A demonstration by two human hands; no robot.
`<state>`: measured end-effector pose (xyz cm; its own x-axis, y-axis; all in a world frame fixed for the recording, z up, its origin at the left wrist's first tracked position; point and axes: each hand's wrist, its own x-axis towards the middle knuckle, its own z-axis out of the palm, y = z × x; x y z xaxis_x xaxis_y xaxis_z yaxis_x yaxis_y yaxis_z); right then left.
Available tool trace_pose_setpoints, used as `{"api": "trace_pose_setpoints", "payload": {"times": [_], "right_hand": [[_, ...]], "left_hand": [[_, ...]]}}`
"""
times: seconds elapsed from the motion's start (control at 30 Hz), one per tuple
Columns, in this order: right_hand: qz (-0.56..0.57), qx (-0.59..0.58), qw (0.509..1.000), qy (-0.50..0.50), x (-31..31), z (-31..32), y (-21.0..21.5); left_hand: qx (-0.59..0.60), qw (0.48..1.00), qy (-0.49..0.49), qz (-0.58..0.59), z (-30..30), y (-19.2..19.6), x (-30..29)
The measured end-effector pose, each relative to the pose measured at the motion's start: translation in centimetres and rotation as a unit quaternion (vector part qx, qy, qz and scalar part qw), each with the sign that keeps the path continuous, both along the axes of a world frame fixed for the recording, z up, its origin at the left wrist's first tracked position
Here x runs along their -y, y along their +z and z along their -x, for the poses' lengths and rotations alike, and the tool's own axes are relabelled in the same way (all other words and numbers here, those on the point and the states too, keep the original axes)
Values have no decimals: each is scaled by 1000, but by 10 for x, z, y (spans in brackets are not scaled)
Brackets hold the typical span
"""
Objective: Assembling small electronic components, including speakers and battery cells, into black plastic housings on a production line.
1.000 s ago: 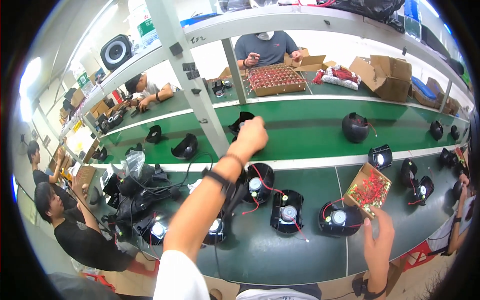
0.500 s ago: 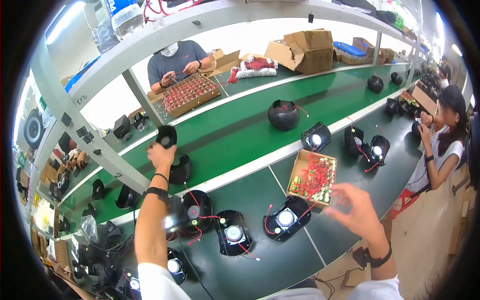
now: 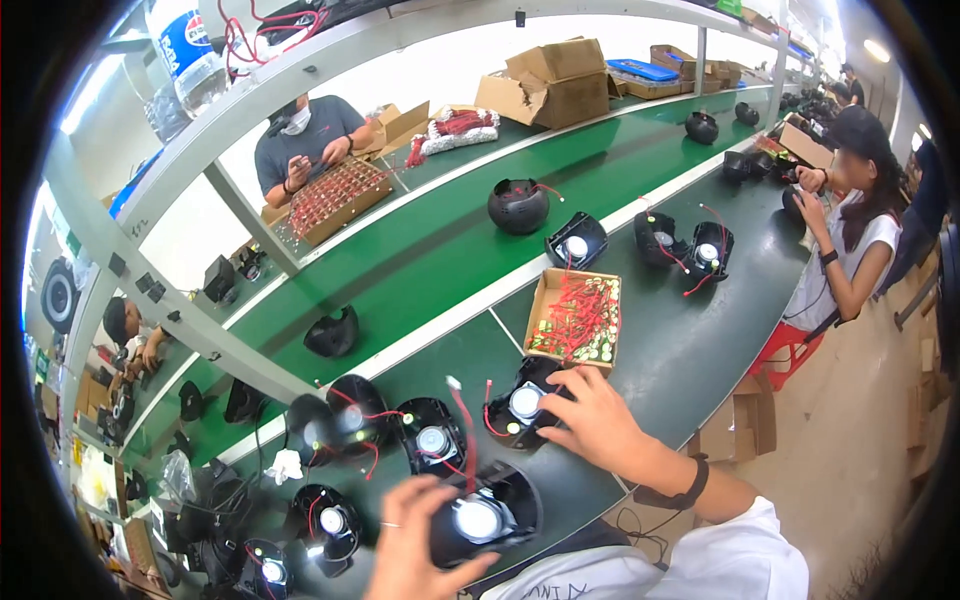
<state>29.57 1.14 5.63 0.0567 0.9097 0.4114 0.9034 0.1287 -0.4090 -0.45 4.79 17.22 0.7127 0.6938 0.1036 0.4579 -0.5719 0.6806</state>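
Close to the bench's near edge, my left hand (image 3: pixel 412 540) is curled round the left side of a black speaker shell (image 3: pixel 527 510). A bright round speaker sits in that shell, and a red wire with a white plug rises from it. My right hand (image 3: pixel 600 425) reaches across to another speaker shell (image 3: pixel 518 430) beside the carton, its bent fingers spread over the right side. Contact there looks likely, though the fingertips partly cover the rim. Left of it lies a similar speaker shell (image 3: pixel 432 442) with red leads.
A carton of red wires (image 3: pixel 537 330) stands beyond my right hand. Several more shells line the dark bench (image 3: pixel 690 330). The green conveyor (image 3: pixel 420 265) carries a round black housing (image 3: pixel 518 208) and an empty shell (image 3: pixel 332 332). Co-workers sit across and at right; a metal post (image 3: pixel 190 330) rises at left.
My left hand has come back from the conveyor to the near bench edge with a shell. My right hand has moved left onto the shell near the carton. The whole view has shifted.
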Motion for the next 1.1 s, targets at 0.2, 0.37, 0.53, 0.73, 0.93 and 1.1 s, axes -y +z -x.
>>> {"api": "trace_pose_setpoints", "payload": {"times": [0.2,0.37,0.53,0.73,0.93,1.1], "right_hand": [[-9,31,999,13,-15,8,2],[15,60,998,-8,-54,15,23],[-17,148,989,-6,-103,4,0],[-155,61,986,-6,-89,-12,47],[0,-156,985,-77,-53,-86,81],[10,9,1000,19,-84,-83,54]], "left_hand": [[15,996,57,70,7,-102,45],[21,996,76,40,14,-126,42],[86,992,91,-19,9,-158,36],[169,963,182,102,11,-178,42],[184,976,97,72,19,-189,26],[128,969,178,110,15,-175,39]]}}
